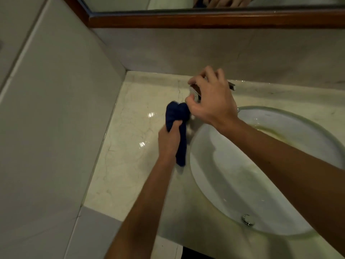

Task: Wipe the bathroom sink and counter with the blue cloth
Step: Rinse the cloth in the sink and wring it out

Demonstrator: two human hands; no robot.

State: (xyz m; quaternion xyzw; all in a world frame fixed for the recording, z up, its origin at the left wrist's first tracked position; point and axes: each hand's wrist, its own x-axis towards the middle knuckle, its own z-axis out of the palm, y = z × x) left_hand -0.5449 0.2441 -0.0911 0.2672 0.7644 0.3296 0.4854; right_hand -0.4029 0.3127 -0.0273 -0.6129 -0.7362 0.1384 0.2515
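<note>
The cloth (178,128) hangs bunched over the counter (130,146), just left of the sink (261,184) rim, clenched in the left hand (169,141). The right hand (211,101) curls its fingers round the tap (195,92) at the counter's back edge.

Bathroom, domestic or hotel type. A round white basin (261,174) with a chrome drain plug (248,219) is sitting in a cream marble-patterned counter (130,139), towards its right side. A chrome faucet (196,92) is standing at the counter's rear edge, behind the basin. Pale tiled walls (56,109) are meeting at the counter's far left corner, and a wood-framed mirror (205,19) is hanging above the rear wall. Wet patches are glinting on the counter's left half.
</note>
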